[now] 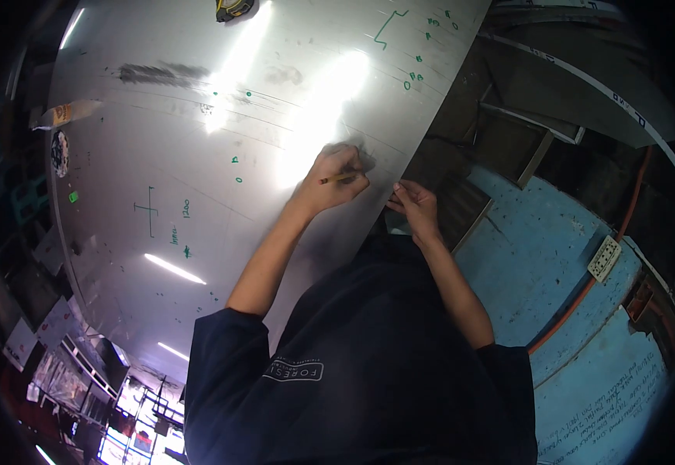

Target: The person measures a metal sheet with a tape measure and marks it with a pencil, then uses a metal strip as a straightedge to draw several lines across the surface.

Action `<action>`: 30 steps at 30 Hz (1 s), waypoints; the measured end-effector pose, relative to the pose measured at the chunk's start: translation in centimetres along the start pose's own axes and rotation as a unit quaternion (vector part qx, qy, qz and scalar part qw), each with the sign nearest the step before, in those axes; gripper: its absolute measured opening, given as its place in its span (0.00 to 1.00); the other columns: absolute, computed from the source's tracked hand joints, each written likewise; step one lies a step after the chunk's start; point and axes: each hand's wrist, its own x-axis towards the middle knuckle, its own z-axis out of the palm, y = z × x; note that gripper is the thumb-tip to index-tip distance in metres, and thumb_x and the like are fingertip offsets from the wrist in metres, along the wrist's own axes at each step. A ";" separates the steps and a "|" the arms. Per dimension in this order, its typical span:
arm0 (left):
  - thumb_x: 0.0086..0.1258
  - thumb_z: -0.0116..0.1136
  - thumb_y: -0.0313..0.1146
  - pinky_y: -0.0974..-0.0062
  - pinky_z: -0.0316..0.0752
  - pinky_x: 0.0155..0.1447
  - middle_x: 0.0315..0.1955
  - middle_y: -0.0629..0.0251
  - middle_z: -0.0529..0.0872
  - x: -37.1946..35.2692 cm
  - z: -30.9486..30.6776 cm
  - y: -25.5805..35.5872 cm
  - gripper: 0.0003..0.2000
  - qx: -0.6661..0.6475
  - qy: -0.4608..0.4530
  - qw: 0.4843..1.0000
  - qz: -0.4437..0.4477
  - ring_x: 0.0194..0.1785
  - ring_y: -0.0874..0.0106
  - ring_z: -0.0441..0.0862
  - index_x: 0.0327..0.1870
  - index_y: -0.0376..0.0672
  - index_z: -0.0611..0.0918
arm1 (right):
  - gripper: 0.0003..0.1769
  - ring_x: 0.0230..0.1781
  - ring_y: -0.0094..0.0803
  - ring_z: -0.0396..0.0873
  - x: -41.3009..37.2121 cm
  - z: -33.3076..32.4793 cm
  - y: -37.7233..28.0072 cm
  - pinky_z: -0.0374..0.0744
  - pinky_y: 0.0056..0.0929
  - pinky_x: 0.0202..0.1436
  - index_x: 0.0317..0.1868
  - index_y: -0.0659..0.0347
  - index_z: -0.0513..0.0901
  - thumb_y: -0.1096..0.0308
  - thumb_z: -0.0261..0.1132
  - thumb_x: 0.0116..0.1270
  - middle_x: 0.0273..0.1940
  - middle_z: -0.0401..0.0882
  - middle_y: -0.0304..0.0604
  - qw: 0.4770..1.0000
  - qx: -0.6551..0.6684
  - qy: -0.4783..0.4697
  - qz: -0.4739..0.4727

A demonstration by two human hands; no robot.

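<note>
Your left hand [336,180] has its fingers pinched round a pencil [340,178], tip down on the metal sheet [198,147] near its right edge. Your right hand [415,205] sits just beside it at that edge, fingers curled close together, can't tell if they're holding anything.

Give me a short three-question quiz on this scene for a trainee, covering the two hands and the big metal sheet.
1. Multiple choice: what does the left hand hold against the large shiny metal sheet?
A) a red marker
B) a thin yellow pencil
C) a steel ruler
2. True or false: the right hand lies in the middle of the sheet, far from any edge.
3. Fill in: the handwritten notes and marks on the sheet are ____ in colour.

Key
1. B.
2. False: it is at the sheet's edge, close beside the left hand.
3. Green.
</note>
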 end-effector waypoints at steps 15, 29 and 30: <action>0.51 0.66 0.20 0.63 0.74 0.37 0.27 0.58 0.77 -0.2 -0.7 -2.2 0.10 0.055 0.052 0.994 0.081 0.32 0.58 0.78 0.30 0.38 0.76 | 0.18 0.44 0.31 0.85 0.2 -0.3 0.4 0.89 0.33 0.51 0.54 0.74 0.82 0.65 0.68 0.74 0.44 0.86 0.47 1.000 -0.008 0.000 -0.002; 0.51 0.65 0.19 0.65 0.74 0.38 0.25 0.60 0.77 -0.2 -0.6 -2.4 0.10 0.060 0.057 0.993 0.084 0.30 0.60 0.77 0.30 0.39 0.75 | 0.20 0.44 0.32 0.85 0.4 -0.4 0.5 0.88 0.33 0.52 0.56 0.75 0.81 0.65 0.68 0.75 0.45 0.85 0.47 1.000 -0.011 -0.002 -0.004; 0.52 0.65 0.20 0.65 0.74 0.39 0.25 0.60 0.77 -0.2 -0.5 -2.5 0.10 0.047 0.068 0.994 0.078 0.31 0.60 0.77 0.30 0.39 0.75 | 0.22 0.43 0.32 0.85 0.3 -0.4 0.4 0.89 0.34 0.51 0.57 0.77 0.80 0.65 0.68 0.74 0.44 0.85 0.49 1.000 -0.009 -0.002 -0.001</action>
